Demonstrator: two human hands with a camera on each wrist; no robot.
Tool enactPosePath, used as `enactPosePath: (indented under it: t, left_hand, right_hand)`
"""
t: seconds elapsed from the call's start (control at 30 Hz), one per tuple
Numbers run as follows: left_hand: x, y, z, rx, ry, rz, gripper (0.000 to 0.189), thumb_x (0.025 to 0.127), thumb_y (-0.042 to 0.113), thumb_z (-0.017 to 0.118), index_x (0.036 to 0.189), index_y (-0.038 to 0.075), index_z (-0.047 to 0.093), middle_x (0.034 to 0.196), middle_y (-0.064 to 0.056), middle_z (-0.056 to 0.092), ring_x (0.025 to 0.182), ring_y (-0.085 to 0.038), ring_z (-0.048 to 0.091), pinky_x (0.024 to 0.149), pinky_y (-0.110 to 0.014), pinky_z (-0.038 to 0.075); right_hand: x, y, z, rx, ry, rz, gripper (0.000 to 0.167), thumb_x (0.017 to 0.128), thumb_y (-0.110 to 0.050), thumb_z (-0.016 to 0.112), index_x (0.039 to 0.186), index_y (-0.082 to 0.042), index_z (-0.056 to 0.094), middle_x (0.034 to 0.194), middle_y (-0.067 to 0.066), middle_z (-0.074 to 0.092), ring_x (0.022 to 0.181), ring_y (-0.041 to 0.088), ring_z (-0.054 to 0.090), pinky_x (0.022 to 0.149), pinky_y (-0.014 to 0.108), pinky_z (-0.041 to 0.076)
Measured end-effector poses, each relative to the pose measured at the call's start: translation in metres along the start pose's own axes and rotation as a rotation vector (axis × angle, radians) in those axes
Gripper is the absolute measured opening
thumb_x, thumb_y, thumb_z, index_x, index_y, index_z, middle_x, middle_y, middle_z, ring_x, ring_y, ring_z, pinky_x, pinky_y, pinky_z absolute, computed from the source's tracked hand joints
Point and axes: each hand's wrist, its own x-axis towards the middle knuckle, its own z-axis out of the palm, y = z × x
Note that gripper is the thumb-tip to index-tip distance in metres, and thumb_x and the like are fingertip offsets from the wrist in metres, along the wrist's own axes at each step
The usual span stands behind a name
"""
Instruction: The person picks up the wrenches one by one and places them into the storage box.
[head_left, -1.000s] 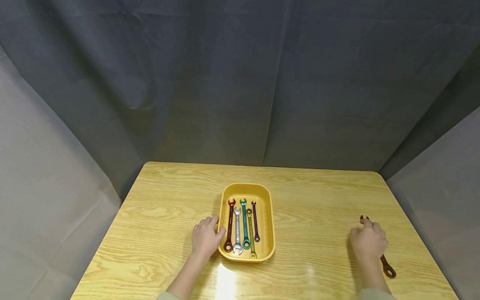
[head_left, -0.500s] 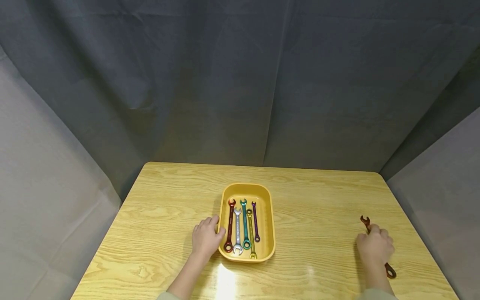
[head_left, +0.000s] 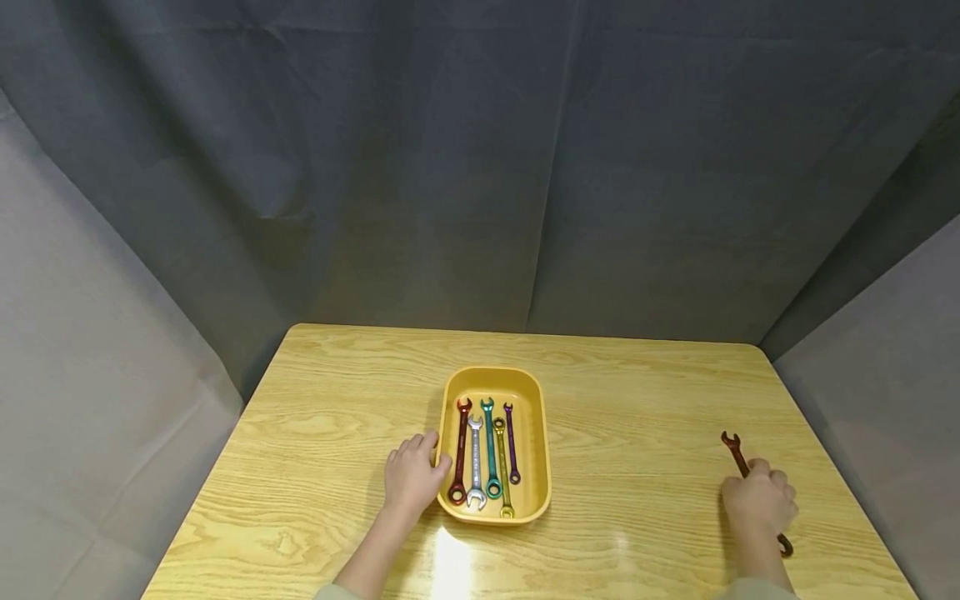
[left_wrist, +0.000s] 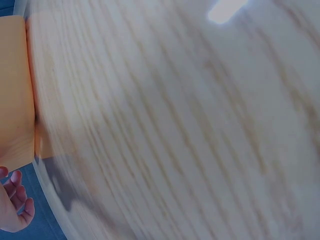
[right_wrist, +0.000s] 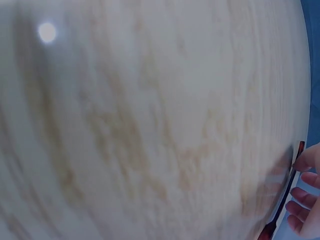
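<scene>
In the head view a yellow plastic tub sits mid-table. My left hand holds its left wall, thumb at the rim and fingers outside; in the left wrist view the tub's side shows beside the curled fingers. At the right, my right hand pinches a dark red combination wrench near its middle. Its open end points away and its ring end shows below the hand. In the right wrist view thumb and fingers lie along the wrench, close over the tabletop.
Inside the tub lie several wrenches side by side: red, silver, green, gold and purple. The wooden table ends at a dark curtain behind, with pale panels left and right.
My right hand has slid along the red wrench toward its ring end, back and to the right. The ring end now looks turned more edge-on. The left hand and tub have stayed put.
</scene>
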Motion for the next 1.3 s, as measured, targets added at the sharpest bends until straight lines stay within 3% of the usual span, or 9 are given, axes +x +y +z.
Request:
enactPosePath:
  t: [0.3,0.63,0.97,1.3]
  left_hand:
    - [0.000,0.000,0.001,0.003,-0.004,0.002,0.033,0.081,0.030,0.057,0.109,0.012,0.060,0.094,-0.007,0.064,0.082,-0.024,0.058,0.067,-0.036,0.044]
    - [0.000,0.000,0.001,0.002,-0.011,-0.003,0.036,0.082,0.031,0.056,0.113,0.012,0.059,0.099,-0.009,0.064,0.086,-0.025,0.059,0.071,-0.038,0.045]
    - [0.000,0.000,0.000,0.005,-0.009,0.001,0.036,0.082,0.030,0.056,0.113,0.012,0.059,0.099,-0.009,0.064,0.087,-0.026,0.059,0.071,-0.039,0.045]
    - [0.000,0.001,0.000,0.005,-0.024,-0.012,0.038,0.083,0.032,0.055,0.115,0.012,0.058,0.101,-0.009,0.064,0.087,-0.025,0.059,0.072,-0.038,0.045]
  right_hand:
    - [0.005,0.007,-0.001,-0.008,-0.045,-0.010,0.052,0.086,-0.020,0.040,0.131,0.007,0.031,0.119,0.037,0.032,0.105,0.055,0.030,0.082,0.061,0.028]
    - [0.008,0.010,-0.007,0.008,-0.048,-0.063,0.049,0.084,-0.016,0.043,0.124,0.010,0.037,0.109,0.038,0.038,0.101,0.057,0.034,0.075,0.061,0.035]
    - [0.013,0.014,-0.014,0.010,-0.114,-0.100,0.043,0.085,-0.013,0.045,0.121,0.009,0.039,0.103,0.037,0.042,0.092,0.057,0.043,0.060,0.051,0.042]
    - [0.020,0.016,-0.028,-0.056,-0.205,-0.190,0.042,0.082,-0.014,0.055,0.112,0.012,0.043,0.096,0.034,0.054,0.085,0.050,0.052,0.060,0.047,0.044]
